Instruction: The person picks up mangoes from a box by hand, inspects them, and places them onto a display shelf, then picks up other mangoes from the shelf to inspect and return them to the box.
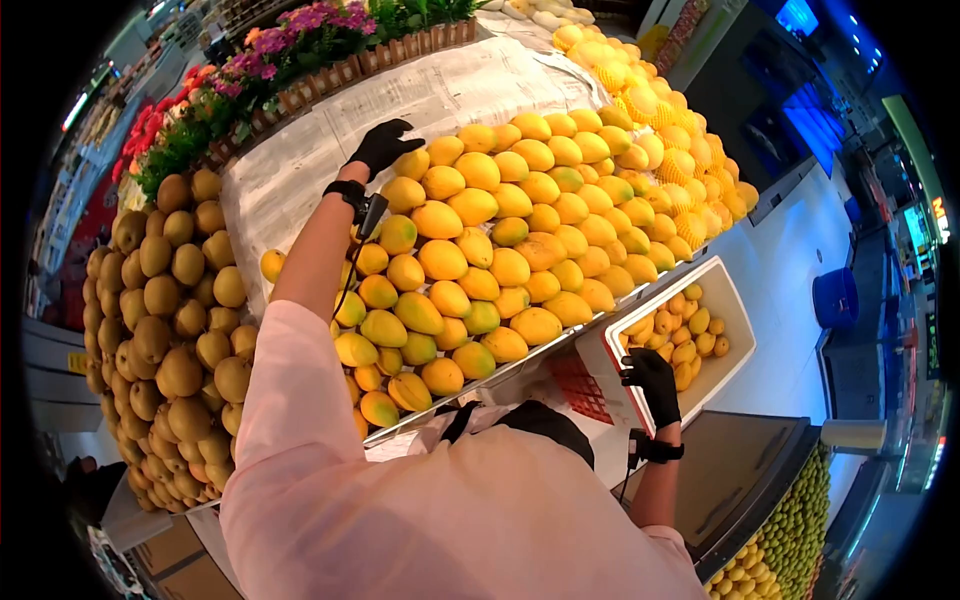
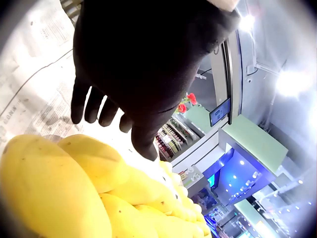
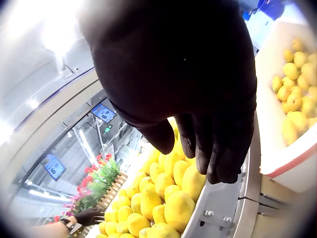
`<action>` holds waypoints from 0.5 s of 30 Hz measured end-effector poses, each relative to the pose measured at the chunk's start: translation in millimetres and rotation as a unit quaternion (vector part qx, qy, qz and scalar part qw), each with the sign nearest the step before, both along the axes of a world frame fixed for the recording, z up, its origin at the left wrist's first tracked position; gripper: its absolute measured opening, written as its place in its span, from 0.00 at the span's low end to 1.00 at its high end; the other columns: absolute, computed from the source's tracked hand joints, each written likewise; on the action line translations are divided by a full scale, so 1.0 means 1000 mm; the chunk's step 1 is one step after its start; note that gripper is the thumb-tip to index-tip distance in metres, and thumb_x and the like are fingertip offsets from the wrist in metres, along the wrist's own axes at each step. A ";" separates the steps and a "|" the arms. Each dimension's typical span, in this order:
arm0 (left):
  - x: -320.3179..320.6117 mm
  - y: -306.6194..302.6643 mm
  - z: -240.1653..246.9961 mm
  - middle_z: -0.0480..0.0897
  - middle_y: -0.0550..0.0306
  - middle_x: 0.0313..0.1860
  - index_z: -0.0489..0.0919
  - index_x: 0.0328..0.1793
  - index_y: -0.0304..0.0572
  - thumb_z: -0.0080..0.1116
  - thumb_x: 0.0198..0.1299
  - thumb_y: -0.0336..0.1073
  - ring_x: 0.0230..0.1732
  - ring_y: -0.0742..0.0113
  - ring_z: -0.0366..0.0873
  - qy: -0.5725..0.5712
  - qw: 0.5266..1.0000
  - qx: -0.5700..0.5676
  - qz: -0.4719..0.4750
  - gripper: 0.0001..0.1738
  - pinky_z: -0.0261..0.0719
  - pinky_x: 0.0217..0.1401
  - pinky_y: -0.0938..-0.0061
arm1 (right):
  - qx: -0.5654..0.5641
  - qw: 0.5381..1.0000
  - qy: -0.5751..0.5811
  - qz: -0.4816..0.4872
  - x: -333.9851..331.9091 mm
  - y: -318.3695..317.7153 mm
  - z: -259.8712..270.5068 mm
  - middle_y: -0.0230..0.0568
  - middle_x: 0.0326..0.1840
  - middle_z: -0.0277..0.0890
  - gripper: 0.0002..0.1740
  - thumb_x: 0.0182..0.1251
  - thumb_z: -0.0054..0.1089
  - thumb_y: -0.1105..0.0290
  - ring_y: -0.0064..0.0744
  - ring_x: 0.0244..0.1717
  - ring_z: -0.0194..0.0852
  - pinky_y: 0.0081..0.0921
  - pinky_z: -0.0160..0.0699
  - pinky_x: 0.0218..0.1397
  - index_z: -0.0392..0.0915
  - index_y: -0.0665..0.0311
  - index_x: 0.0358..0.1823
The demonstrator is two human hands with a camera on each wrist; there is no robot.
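Note:
My left hand (image 1: 384, 147), in a black glove, is at the upper left end of the rows of yellow mangoes (image 1: 440, 260). In the left wrist view its fingers (image 2: 94, 106) hang spread over newspaper beside the mangoes (image 2: 54, 188), holding nothing. My gloved right hand (image 1: 652, 385) is over the near edge of a white foam box (image 1: 738, 335) that contains small yellow fruit (image 1: 684, 335). The right wrist view shows the right hand (image 3: 183, 89) with relaxed fingers and no fruit in them, the displayed mangoes (image 3: 166, 183) beyond.
Brown round fruit (image 1: 170, 340) is piled at the left. Flowers (image 1: 270, 50) behind a small wooden fence (image 1: 365, 62) line the back of the newspaper (image 1: 300, 140). Net-wrapped fruit (image 1: 675, 165) lies at the right end. A red crate (image 1: 580, 388) stands below the stand's edge, left of the box.

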State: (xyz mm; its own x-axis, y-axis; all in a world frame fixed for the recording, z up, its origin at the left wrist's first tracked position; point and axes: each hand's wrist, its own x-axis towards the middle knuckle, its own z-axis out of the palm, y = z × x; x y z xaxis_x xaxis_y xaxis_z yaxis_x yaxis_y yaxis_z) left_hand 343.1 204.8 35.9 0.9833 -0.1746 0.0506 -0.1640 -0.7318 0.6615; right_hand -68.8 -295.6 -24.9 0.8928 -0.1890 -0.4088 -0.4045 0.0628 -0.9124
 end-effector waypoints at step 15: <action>-0.041 -0.101 0.021 0.85 0.57 0.45 0.82 0.52 0.37 0.63 0.61 0.37 0.45 0.70 0.80 -0.082 0.981 -0.161 -0.069 0.15 0.77 0.51 0.75 | -0.110 0.991 -0.040 0.058 -0.046 -0.085 -0.041 0.34 0.35 0.79 0.13 0.67 0.59 0.63 0.23 0.28 0.79 0.20 0.79 0.34 0.78 0.66 0.45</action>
